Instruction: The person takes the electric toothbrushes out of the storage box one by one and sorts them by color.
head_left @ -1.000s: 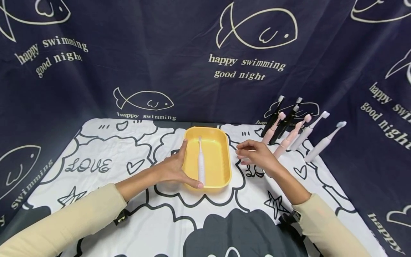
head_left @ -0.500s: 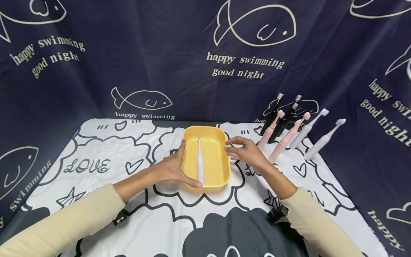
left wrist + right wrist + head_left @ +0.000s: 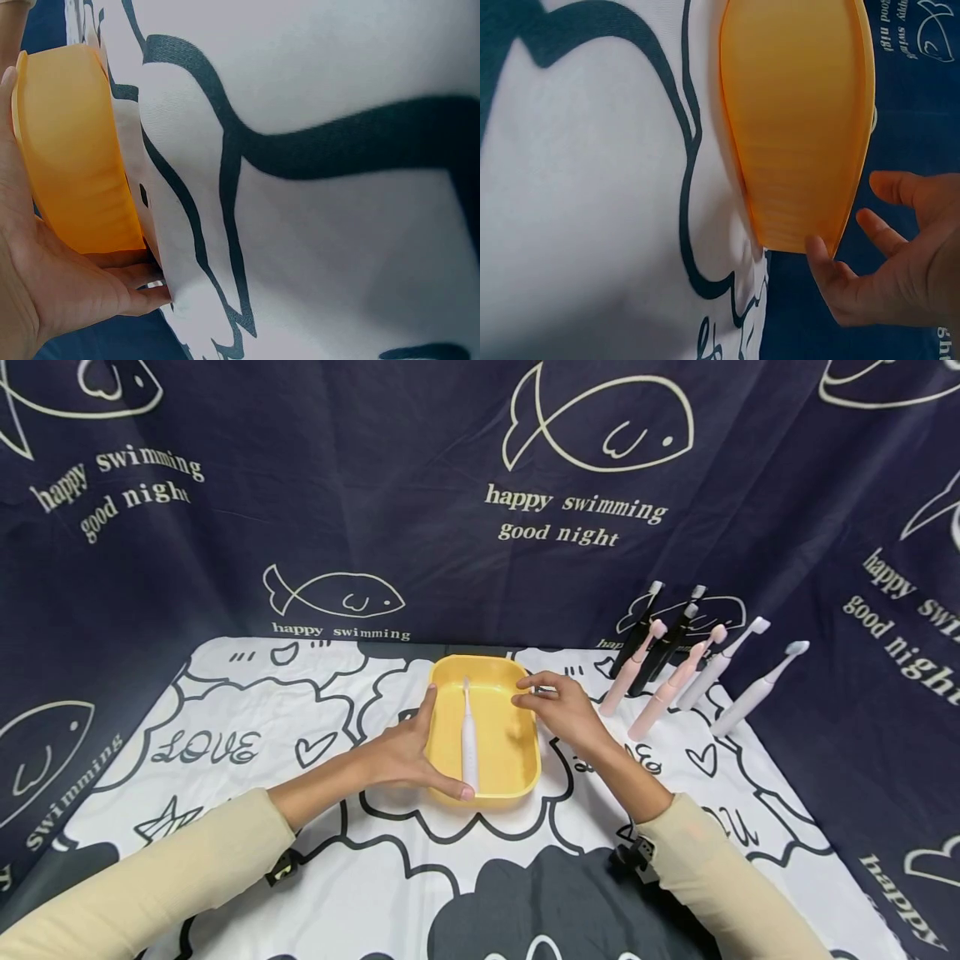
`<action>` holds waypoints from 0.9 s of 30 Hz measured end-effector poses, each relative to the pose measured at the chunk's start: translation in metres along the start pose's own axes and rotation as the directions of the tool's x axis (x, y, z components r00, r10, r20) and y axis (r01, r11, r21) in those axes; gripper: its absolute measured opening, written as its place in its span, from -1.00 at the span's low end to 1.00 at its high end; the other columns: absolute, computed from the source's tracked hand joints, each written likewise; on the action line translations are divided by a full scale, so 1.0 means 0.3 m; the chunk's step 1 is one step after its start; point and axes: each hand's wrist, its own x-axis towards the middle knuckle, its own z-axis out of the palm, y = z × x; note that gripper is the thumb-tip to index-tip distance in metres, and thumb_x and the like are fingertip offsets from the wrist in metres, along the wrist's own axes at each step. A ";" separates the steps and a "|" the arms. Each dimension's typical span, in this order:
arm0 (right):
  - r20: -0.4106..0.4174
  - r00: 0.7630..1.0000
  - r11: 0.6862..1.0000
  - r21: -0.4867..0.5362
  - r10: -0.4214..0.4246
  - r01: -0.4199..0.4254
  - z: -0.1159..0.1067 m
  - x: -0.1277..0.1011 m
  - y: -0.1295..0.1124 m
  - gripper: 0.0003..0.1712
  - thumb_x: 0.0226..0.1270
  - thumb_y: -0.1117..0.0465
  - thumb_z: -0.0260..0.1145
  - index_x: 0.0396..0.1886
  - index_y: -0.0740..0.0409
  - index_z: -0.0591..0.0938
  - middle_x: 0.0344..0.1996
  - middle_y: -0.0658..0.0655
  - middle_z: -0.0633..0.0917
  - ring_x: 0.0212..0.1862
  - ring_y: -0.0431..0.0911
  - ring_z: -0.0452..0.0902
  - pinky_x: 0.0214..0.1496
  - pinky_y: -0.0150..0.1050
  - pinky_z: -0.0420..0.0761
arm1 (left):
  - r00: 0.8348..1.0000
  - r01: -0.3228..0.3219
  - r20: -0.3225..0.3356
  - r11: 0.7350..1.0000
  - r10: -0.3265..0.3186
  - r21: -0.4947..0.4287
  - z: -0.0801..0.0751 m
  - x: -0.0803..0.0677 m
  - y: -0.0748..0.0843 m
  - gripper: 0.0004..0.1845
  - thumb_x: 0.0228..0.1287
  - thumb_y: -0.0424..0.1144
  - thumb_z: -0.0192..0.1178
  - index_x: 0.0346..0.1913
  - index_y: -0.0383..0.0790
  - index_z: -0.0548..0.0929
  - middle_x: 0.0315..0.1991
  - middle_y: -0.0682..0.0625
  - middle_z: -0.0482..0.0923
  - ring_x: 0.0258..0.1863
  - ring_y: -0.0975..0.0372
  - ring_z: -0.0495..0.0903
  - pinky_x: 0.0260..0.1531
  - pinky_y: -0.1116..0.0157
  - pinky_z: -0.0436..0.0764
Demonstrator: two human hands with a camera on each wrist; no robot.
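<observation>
A shallow yellow tray [image 3: 504, 727] rests on the patterned cloth, and one white electric toothbrush [image 3: 469, 739] lies lengthwise inside it, left of its middle. My left hand [image 3: 405, 756] holds the tray's near left corner, thumb over the near rim and fingers along the left wall. In the left wrist view, the left hand [image 3: 67, 277] lies against the tray's outer wall [image 3: 75, 150]. At the tray's far right rim is my right hand [image 3: 566, 710], its fingers loosely bent with nothing between them. In the right wrist view one fingertip [image 3: 815, 246] overlaps the tray's outer wall [image 3: 799, 135].
Several electric toothbrushes stand upright at the back right: black ones [image 3: 663, 652], pink ones [image 3: 667, 693] and white ones [image 3: 753, 702]. A dark blue curtain [image 3: 450, 460] with fish drawings rises behind. White cloth [image 3: 225, 710] with black line drawings covers the table.
My right hand has moved left, from beside the pink toothbrushes to the tray's right rim. The left hand, the tray and the toothbrush inside have stayed in place.
</observation>
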 end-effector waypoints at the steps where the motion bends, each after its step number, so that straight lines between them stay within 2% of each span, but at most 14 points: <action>1: -0.018 1.000 1.000 -0.001 -0.004 0.004 0.001 0.001 -0.003 -0.56 0.52 0.11 0.51 0.29 0.18 0.78 0.54 0.23 0.65 0.58 0.23 0.60 0.60 0.19 0.59 | 1.000 0.000 0.001 1.000 0.000 0.001 0.000 0.000 0.000 0.90 -0.20 0.47 0.77 0.86 0.01 -0.54 0.81 -0.32 0.17 0.72 -0.18 0.35 0.65 -0.24 0.42; 4: -0.070 0.997 1.000 -0.005 -0.026 0.026 0.008 0.004 -0.015 -0.58 0.51 0.12 0.51 0.25 0.19 0.80 0.52 0.22 0.65 0.54 0.23 0.63 0.55 0.14 0.63 | 1.000 -0.006 0.001 1.000 0.006 0.002 -0.001 0.000 -0.001 0.91 -0.19 0.47 0.76 0.85 -0.01 -0.55 0.82 -0.32 0.15 0.73 -0.19 0.34 0.65 -0.24 0.42; 7: -0.095 0.994 0.998 0.022 -0.054 0.056 0.020 0.003 -0.029 -0.60 0.52 0.15 0.51 0.25 0.21 0.80 0.38 0.23 0.73 0.38 0.16 0.71 0.43 0.01 0.69 | 1.000 -0.007 0.000 1.000 0.007 0.005 -0.002 0.000 0.001 0.92 -0.20 0.48 0.76 0.85 -0.03 -0.54 0.82 -0.31 0.15 0.73 -0.18 0.34 0.64 -0.24 0.43; 11: -0.071 0.993 0.990 0.098 -0.092 0.099 0.044 0.006 -0.045 -0.61 0.55 0.23 0.49 0.26 0.29 0.77 0.10 0.25 0.82 0.05 -0.04 0.76 0.20 -0.18 0.77 | 1.000 -0.009 -0.003 1.000 0.009 -0.004 -0.002 -0.001 0.003 0.93 -0.23 0.48 0.77 0.86 -0.05 -0.52 0.82 -0.31 0.15 0.72 -0.16 0.35 0.65 -0.22 0.43; 14: -0.023 0.996 0.983 0.157 -0.089 0.091 0.063 0.007 -0.055 -0.61 0.55 0.29 0.46 0.27 0.34 0.74 -0.03 0.21 0.83 -0.06 -0.11 0.80 0.09 -0.23 0.84 | 1.000 -0.015 -0.003 1.000 0.015 -0.007 -0.001 -0.003 0.008 0.93 -0.24 0.48 0.78 0.86 -0.06 -0.52 0.82 -0.31 0.14 0.72 -0.16 0.35 0.65 -0.21 0.42; 16: 0.014 0.997 0.980 0.187 -0.074 0.070 0.074 0.008 -0.063 -0.57 0.55 0.30 0.44 0.31 0.40 0.70 -0.04 0.22 0.84 -0.07 -0.08 0.84 0.08 -0.22 0.87 | 1.000 -0.017 -0.003 1.000 0.017 0.000 0.000 -0.002 0.010 0.94 -0.25 0.49 0.78 0.86 -0.06 -0.52 0.82 -0.31 0.14 0.72 -0.17 0.35 0.65 -0.22 0.42; 20: 0.086 0.996 0.978 0.210 -0.020 0.001 0.095 0.010 -0.079 -0.44 0.52 0.28 0.48 0.39 0.48 0.62 0.00 0.27 0.86 -0.05 -0.02 0.88 0.19 -0.06 0.88 | 1.000 -0.010 0.002 1.000 0.010 0.012 0.001 0.000 0.011 0.94 -0.25 0.51 0.77 0.86 -0.05 -0.53 0.83 -0.30 0.11 0.73 -0.18 0.34 0.65 -0.23 0.42; 23: 0.130 0.991 0.980 0.196 0.017 -0.043 0.110 0.013 -0.089 -0.40 0.50 0.26 0.51 0.40 0.51 0.60 -0.02 0.28 0.85 -0.04 0.05 0.89 0.26 0.08 0.85 | 1.000 -0.005 0.006 1.000 0.005 0.010 0.000 0.001 0.009 0.94 -0.25 0.52 0.77 0.86 -0.05 -0.53 0.84 -0.29 0.11 0.72 -0.17 0.35 0.64 -0.23 0.43; 27: 0.165 0.985 0.984 0.161 0.052 -0.079 0.128 0.016 -0.100 -0.43 0.49 0.25 0.54 0.33 0.51 0.63 -0.10 0.24 0.84 -0.02 0.17 0.90 0.25 0.10 0.85 | 1.000 -0.007 0.003 1.000 0.007 0.011 0.001 0.000 0.009 0.94 -0.25 0.52 0.77 0.86 -0.05 -0.53 0.83 -0.29 0.12 0.71 -0.16 0.36 0.63 -0.23 0.44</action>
